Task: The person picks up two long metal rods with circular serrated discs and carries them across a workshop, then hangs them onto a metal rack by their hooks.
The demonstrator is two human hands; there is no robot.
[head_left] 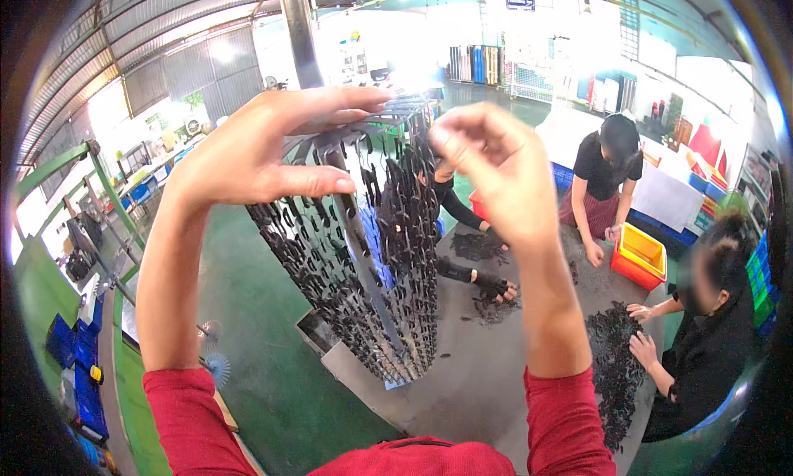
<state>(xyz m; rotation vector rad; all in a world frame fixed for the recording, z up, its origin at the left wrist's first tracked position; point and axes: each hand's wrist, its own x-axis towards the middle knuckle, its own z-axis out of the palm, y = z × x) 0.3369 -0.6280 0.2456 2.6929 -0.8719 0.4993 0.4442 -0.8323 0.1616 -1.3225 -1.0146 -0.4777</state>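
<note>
Left grip (pixel 252 142) spread, raised at the rack (pixel 410 245); right grip (pixel 502 158) curled, pinch unclear.

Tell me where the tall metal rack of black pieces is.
In the head view, the rack is slightly left of centre, mostly below the left hand.

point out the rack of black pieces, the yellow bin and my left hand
rack of black pieces (pixel 361 249): head view, on its grey central bar
yellow bin (pixel 644 246): head view, on its inner wall
left hand (pixel 258 146): head view, on its back
</note>
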